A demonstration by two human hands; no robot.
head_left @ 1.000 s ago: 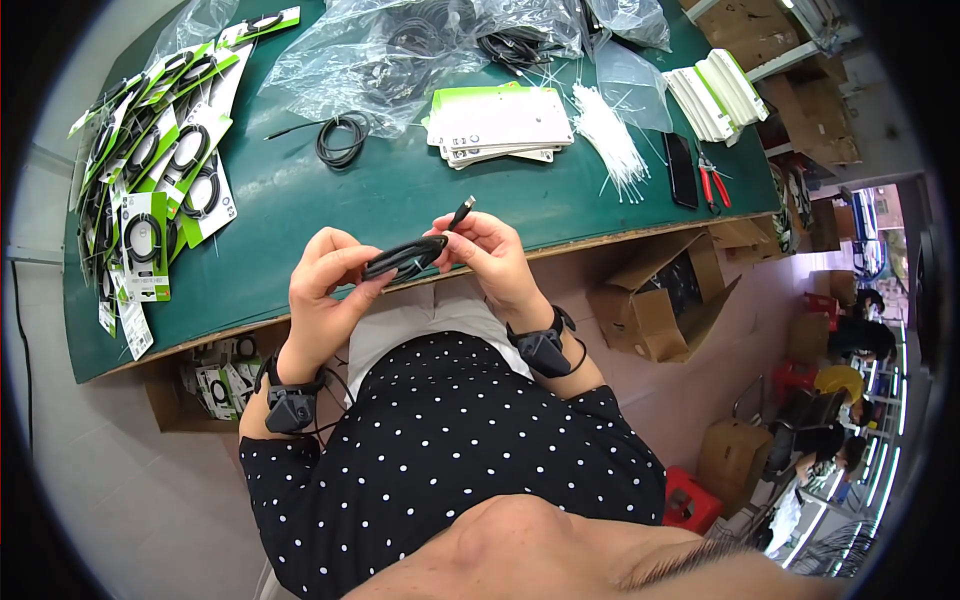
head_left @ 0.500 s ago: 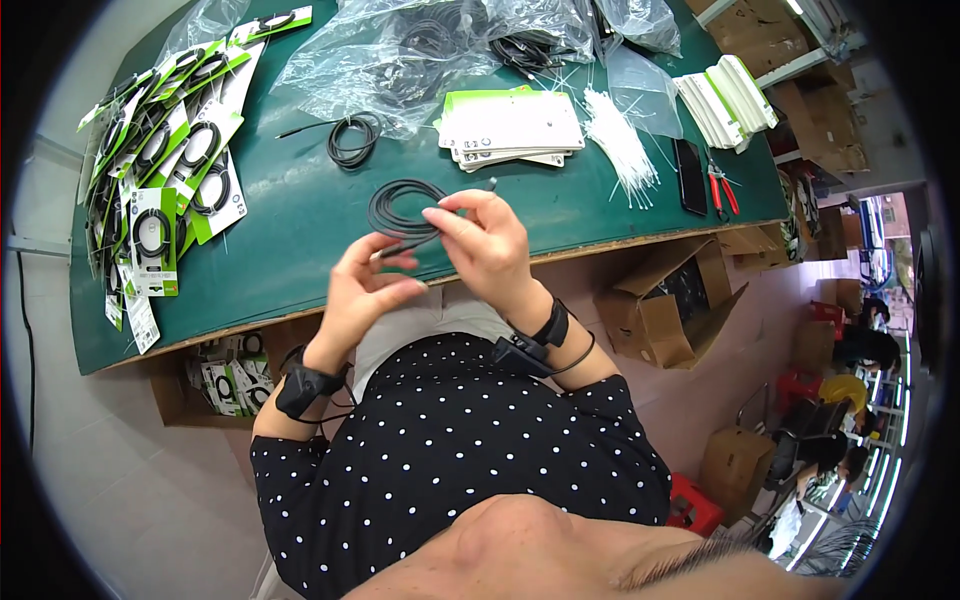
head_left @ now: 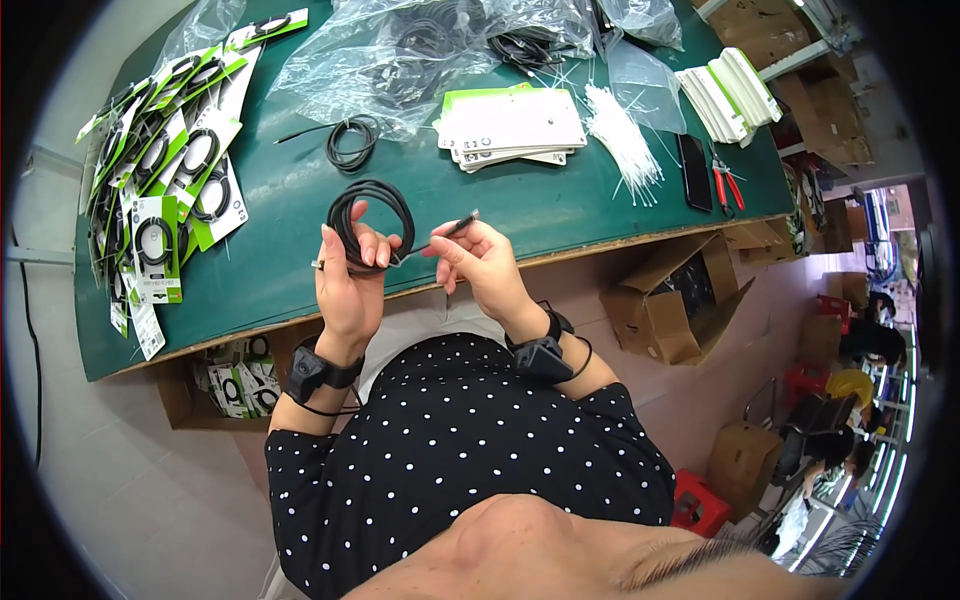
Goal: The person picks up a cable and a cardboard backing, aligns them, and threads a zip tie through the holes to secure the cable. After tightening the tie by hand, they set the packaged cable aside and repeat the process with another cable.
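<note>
A coiled black cable [head_left: 401,205] is held up over the near edge of the green table. My left hand [head_left: 352,285] grips the coil at its lower left, fingers curled through the loops and thumb against the side. One metal plug [head_left: 318,265] pokes out beside that thumb. My right hand [head_left: 478,262] pinches the cable's other end, whose plug [head_left: 470,220] points up and to the right. A second coiled black cable [head_left: 350,143] lies on the table just beyond.
White-and-green cards [head_left: 512,125] are stacked mid-table, beside white cable ties [head_left: 625,140]. A phone [head_left: 694,172] and red-handled cutters [head_left: 728,185] lie at the right. Carded cables [head_left: 160,150] heap up at the left; clear bags [head_left: 350,70] sit at the back. An open carton [head_left: 665,320] stands below.
The coil has passed from my right hand to my left and moved left, now turned more upright. My right hand has shifted to the cable's free end.
</note>
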